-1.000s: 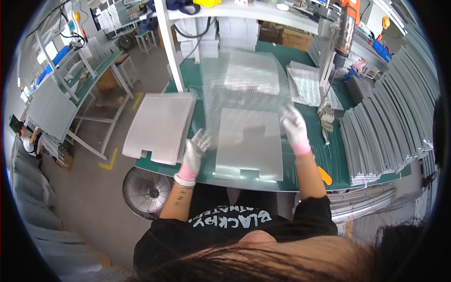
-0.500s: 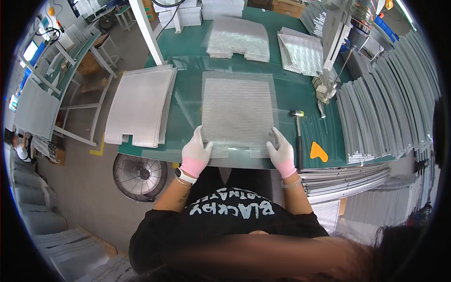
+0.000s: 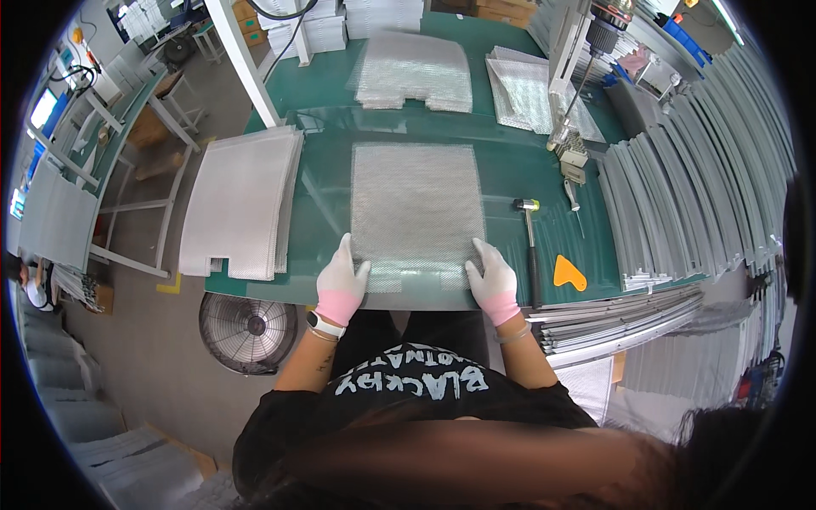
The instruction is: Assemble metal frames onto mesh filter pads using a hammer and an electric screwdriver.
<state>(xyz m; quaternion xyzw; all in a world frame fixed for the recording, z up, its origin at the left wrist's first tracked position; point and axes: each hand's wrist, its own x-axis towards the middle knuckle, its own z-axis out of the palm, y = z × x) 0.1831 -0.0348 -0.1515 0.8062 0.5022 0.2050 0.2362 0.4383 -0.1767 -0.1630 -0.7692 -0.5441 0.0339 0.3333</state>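
A rectangular grey metal mesh sheet [image 3: 416, 204], perhaps more than one layer, lies flat on the green table [image 3: 501, 246] in front of me. My left hand [image 3: 343, 276], in a white glove with a pink cuff, is at its near left corner. Its fingers point forward along the side edge, with the thumb apart. My right hand [image 3: 493, 276], gloved alike, mirrors it at the near right corner. Both hands touch or nearly touch the mesh edges. Right of the mesh lie a mallet [image 3: 531, 242] with a black handle, an orange scraper [image 3: 569, 273] and a thin screwdriver [image 3: 572, 197].
Pale notched sheets [image 3: 238, 200] are stacked at the left. Clear notched sheets [image 3: 412, 72] and bubble-wrap-like sheets [image 3: 523, 93] lie at the back. Grey panels [image 3: 680, 187] stand in a row at the right. A floor fan [image 3: 253, 326] is below left; a hanging power driver [image 3: 605, 34] is above right.
The mesh layers, offset at their edges before, now line up as one rectangle. My hands stay at the near corners. The whole view has shifted slightly.
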